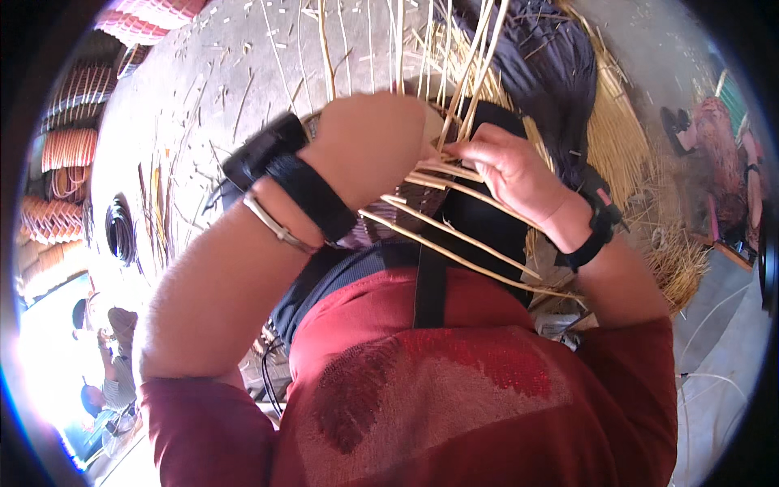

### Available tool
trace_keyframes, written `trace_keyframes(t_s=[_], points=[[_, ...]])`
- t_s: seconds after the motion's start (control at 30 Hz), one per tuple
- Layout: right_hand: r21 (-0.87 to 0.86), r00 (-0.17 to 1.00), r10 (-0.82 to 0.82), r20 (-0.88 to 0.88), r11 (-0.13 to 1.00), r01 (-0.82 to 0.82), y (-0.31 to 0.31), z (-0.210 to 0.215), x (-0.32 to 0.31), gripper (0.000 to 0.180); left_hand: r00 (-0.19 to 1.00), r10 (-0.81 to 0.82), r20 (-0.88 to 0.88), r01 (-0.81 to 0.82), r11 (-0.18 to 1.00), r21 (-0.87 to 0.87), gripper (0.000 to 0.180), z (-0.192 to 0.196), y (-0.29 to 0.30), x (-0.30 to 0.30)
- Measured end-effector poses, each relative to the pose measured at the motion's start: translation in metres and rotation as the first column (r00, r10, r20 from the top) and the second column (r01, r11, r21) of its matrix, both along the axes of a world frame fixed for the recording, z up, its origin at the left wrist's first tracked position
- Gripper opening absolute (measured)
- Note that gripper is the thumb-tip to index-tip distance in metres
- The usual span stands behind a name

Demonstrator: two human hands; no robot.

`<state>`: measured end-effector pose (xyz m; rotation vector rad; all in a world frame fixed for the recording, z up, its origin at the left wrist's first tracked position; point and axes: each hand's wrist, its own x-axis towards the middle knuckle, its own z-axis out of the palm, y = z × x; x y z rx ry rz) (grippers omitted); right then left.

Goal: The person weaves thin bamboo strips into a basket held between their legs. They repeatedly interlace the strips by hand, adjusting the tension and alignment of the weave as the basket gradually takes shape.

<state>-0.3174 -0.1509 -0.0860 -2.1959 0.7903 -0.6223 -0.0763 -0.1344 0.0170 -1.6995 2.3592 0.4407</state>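
A partly woven basket (375, 234) sits in my lap, its dark weave showing below my left wrist. Pale cane stakes (322, 49) fan up from its far side. Others, such as the bent cane (479, 261), reach toward my right forearm. My left hand (375, 142) is curled over the basket's rim; its back hides most of the fingers and whatever is in them. Just right of it, my right hand (513, 172) pinches a thin cane strand between thumb and fingers, close to the left hand's fingertips. Black bands circle both wrists.
Bundles of split cane (621, 154) and a dark cloth (544, 77) lie beyond my right hand. Cane offcuts litter the floor (203, 105). Finished baskets (69, 150) stack at far left, near a black coil (119, 229). Other people sit at lower left and far right.
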Motion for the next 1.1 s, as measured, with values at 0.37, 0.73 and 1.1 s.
trace_keyframes(t_s=[0.37, 0.73, 1.1], points=[[0.148, 1.0, 0.021, 0.023, 0.989, -0.024, 0.013, 0.012, 0.008, 0.027, 0.988, 0.152, -0.034, -0.156, 0.951, -0.268, 0.059, -0.015, 0.043, -0.02], [0.199, 0.964, 0.022, 0.267, 0.977, -0.077, 0.084, 0.07, 0.148, 0.016, 0.927, -0.229, -0.296, 0.092, 0.906, -0.414, 0.019, -0.011, 0.085, 0.149], [-0.014, 0.944, 0.019, 0.331, 1.0, -0.015, 0.059, 0.015, 0.179, 0.019, 0.724, 0.122, -0.679, -0.163, 0.987, 0.004, 0.033, -0.086, 0.053, 0.191]])
